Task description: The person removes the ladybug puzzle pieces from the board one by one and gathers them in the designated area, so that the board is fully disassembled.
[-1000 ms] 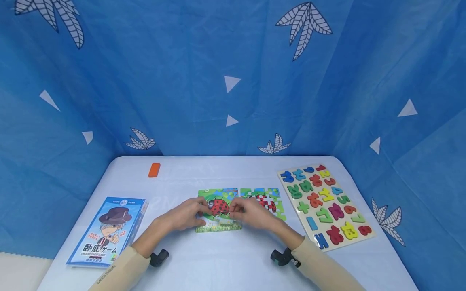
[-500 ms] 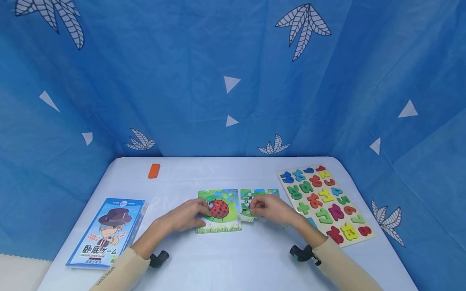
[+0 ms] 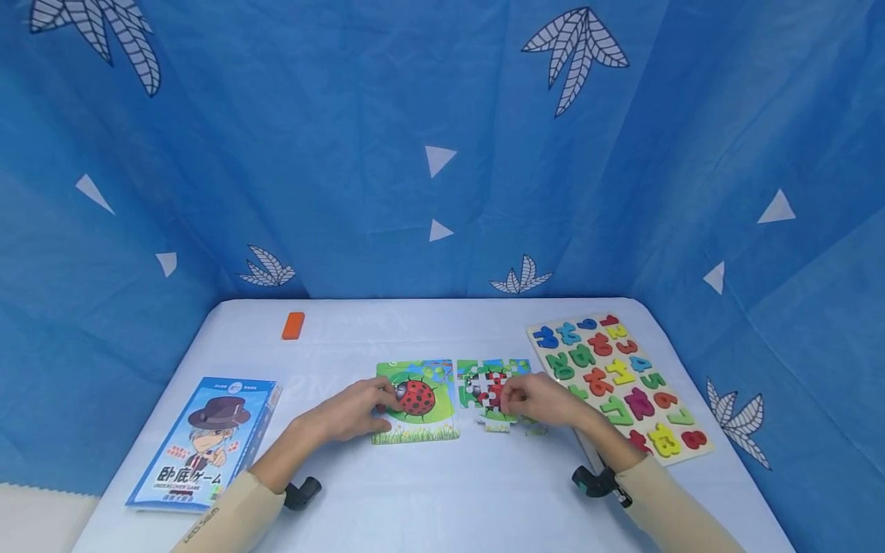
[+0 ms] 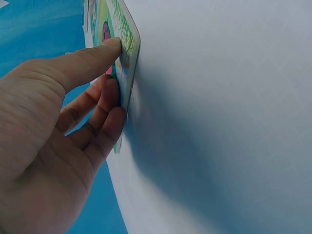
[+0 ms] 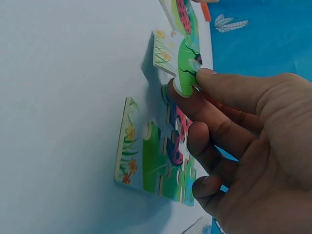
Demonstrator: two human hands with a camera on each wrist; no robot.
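Note:
My left hand (image 3: 351,408) rests with thumb and fingertips on the left part of a ladybug picture board (image 3: 415,428). The left wrist view shows the thumb pressing near the grassy edge of that board (image 4: 127,41). My right hand (image 3: 542,399) pinches a jigsaw piece (image 5: 168,53) between thumb and index finger, the other fingers curled. The piece shows white ground, flowers and green. In the head view it sits at the lower middle of a partly assembled ladybug jigsaw (image 3: 469,370), whose right side the hand partly hides. Joined pieces (image 5: 151,161) lie below the hand in the right wrist view.
A wooden number puzzle board (image 3: 601,361) lies on the right, under the right forearm. On the left is a blue card-game box (image 3: 207,438). An orange block (image 3: 293,326) lies at the back left. Blue cloth (image 3: 442,192) hangs around the white table (image 3: 429,507).
My right hand has carried the jigsaw piece rightward, from over the picture board to the lower left of the jigsaw, then to its lower middle. My left hand has stayed in place.

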